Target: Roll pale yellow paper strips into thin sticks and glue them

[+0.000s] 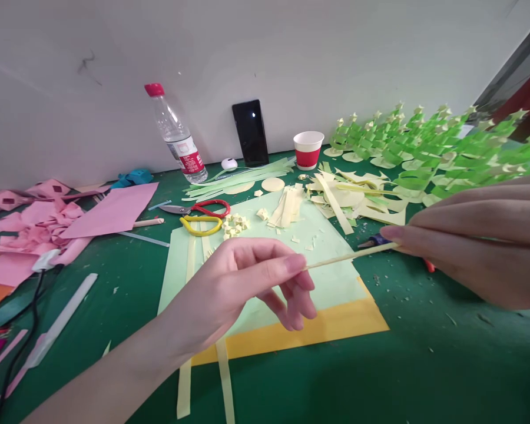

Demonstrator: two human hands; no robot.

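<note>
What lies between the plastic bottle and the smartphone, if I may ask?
In the head view, a small white rounded object lies between the bottle and the smartphone, behind pale green paper strips.

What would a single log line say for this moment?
left hand: pinching paper strip | right hand: pinching its other end | scissors: lying unheld

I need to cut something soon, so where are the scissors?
The scissors lie left of centre in the head view, just right of the pink paper.
</note>
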